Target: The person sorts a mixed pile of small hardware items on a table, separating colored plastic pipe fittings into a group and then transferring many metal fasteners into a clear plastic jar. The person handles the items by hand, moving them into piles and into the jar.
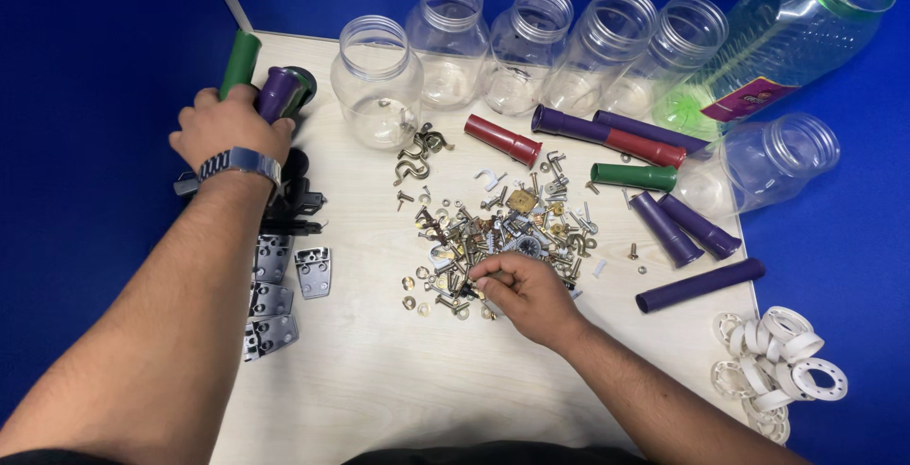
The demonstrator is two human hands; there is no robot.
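Observation:
My left hand (227,126) rests at the table's far left and grips a purple plastic tube (281,92), with a green tube (240,62) standing just beside it. My right hand (523,294) is over the near edge of a pile of small metal hardware (502,233), made of screws, nuts, washers and hooks. Its fingertips are pinched on a small piece from the pile; the piece itself is too small to name.
Several clear plastic jars (377,81) line the back of the pale wooden table (379,370); two more lie tipped at right. Red, green and purple tubes (664,228) lie at right. Grey metal hinges (273,294) sit at left, white plastic rings (777,361) at lower right.

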